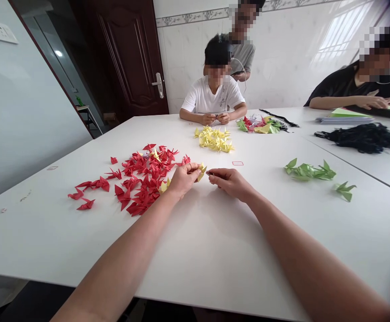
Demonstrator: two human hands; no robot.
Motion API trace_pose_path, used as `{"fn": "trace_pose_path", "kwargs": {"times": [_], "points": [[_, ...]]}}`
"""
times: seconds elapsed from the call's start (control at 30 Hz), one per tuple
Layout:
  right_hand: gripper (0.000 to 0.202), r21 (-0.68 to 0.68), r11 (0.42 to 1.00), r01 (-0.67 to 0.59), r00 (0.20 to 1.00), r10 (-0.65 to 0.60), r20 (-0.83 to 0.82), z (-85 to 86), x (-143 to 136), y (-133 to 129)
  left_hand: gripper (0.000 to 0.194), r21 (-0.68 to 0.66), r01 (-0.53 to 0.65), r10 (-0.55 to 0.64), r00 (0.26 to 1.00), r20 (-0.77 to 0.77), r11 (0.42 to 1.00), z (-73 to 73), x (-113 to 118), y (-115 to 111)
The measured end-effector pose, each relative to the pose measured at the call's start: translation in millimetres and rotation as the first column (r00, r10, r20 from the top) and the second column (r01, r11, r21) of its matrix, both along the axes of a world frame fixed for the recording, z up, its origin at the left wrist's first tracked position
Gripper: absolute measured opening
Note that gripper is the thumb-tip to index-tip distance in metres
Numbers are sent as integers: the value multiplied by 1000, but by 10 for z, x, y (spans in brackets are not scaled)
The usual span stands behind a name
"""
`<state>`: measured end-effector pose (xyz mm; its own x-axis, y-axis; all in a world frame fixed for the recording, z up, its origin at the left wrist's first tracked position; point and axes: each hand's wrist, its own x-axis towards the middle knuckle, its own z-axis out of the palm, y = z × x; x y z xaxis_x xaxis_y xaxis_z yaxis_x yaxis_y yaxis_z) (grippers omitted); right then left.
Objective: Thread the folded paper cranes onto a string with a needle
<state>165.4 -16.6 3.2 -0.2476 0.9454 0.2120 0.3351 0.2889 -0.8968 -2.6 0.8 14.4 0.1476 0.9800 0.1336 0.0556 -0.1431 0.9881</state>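
**A light pinch suits folded paper**

In the head view, a small yellow folded-paper piece is pinched between the thumb and fingers of the left hand, just beside the heap of red paper cranes on the white tabletop. A tiny dark item, too small to identify, is pinched in the right hand, near the yellow paper. Creases are probably best protected by light fingertip pressure, with both hands kept steady.

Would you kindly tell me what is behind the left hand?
Past the left hand, a red paper crane shows, and part of a yellow crane beside the wrist; whatever the hand covers is hidden.
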Motion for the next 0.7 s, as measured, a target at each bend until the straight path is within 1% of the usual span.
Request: {"fn": "trace_pose_path", "kwargs": {"times": [0.07, 0.23, 0.37, 0.53, 0.7], "points": [[33, 27, 1000, -11, 998, 10, 54, 5, -30, -16, 21, -10, 9, -9, 1000, -24, 1000, 11, 18, -27], [29, 114, 993, 19, 987, -37, 156, 30, -86, -36, 18, 9, 21, -20, 998, -58, 1000, 9, 12, -34], [28, 148, 989, 22, 972, -55, 226, 31, -89, -30, 17, 28, 31, -29, 997, -72, 999, -12, -4, -15], [28, 184, 982, 41, 959, -91, 267, 36, -78, -21, 17, 31, 49, -46, 996, -73, 998, -16, -5, -20], [28, 209, 977, 38, 953, -99, 288, 48, -69, -26, 18, 20, 56, -54, 995, -80, 998, -11, -2, -31]]}}
